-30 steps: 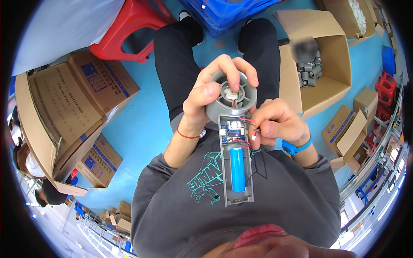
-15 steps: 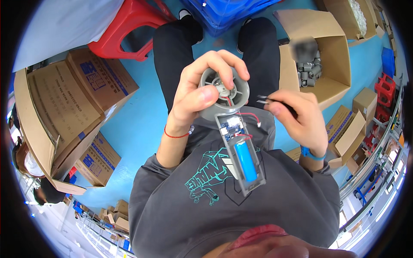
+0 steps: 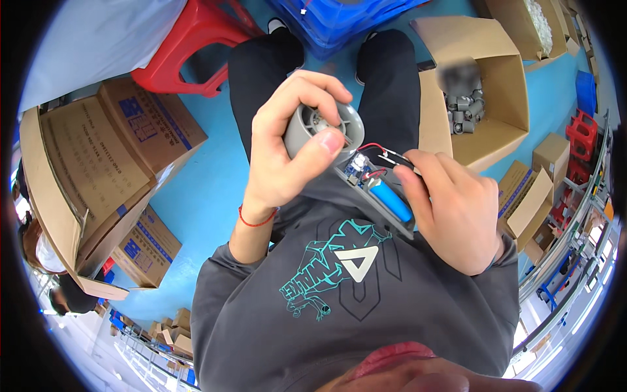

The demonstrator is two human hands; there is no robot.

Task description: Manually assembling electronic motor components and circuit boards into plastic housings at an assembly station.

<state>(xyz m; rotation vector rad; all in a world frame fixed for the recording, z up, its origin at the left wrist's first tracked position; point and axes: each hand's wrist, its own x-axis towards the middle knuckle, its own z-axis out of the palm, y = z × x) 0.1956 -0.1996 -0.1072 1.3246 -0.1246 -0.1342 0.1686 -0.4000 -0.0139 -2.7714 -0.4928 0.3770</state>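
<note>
My left hand (image 3: 279, 147) is wrapped round a grey round fan housing (image 3: 353, 125), thumb and fingers over its spoked opening. From the housing extends a narrow grey handle frame (image 3: 368, 198), tilted down to the right. Inside it lie a blue cylindrical battery (image 3: 390, 200) and a small circuit board (image 3: 356, 168). My right hand (image 3: 457, 210) is closed on black-and-silver tweezers (image 3: 396, 158), their tips by the free end of a red wire (image 3: 369, 144) with a small white plug. Whether the tips grip the plug is hard to tell. Fingers of my right hand partly cover the frame's far end.
An open cardboard box (image 3: 499, 134) with several grey cylindrical parts (image 3: 465, 110) stands at the right. A blue plastic crate (image 3: 333, 26) and a red stool (image 3: 171, 68) are ahead. Large cardboard boxes (image 3: 108, 150) stand at the left.
My right hand has moved left with the tweezers, up to the wire. The housing has shifted slightly left, and the handle frame has swung toward my right hand.
</note>
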